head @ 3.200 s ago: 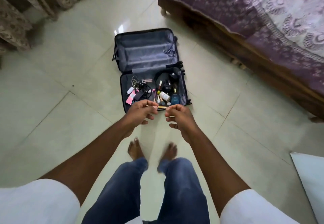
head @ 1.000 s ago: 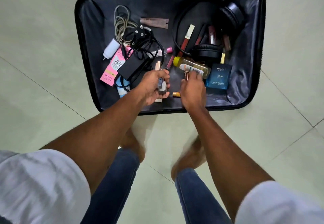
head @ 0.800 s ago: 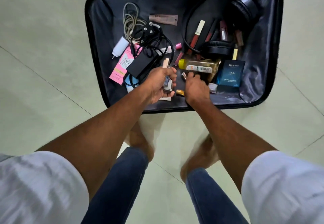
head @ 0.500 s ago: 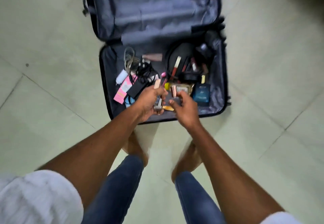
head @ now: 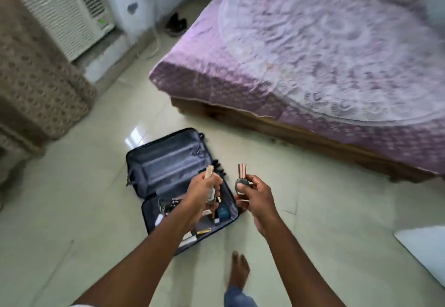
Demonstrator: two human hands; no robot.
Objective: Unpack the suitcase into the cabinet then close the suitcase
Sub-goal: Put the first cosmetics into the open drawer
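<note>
Both hands now up out of the suitcase (head: 168,169), left hand (head: 204,192) gripping tubes (head: 209,173), right hand (head: 255,194) gripping a compact (head: 242,184) at 12 o'clock: first load lifted, cabinet trip next.

glossy tiled floor (head: 313,210), cloth bedspread (head: 313,54)

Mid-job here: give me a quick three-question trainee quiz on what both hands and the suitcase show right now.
1. True or false: the suitcase lies open on the floor.
2. What does the right hand hold? A) a blue box B) small cosmetic items C) a cable
3. Fill in: the left hand grips small items, a beige tube sticking ____ out of its fist.

Key: 1 true; 2 B; 3 up. More items remain in the suitcase's near half, including a blue box.
</note>
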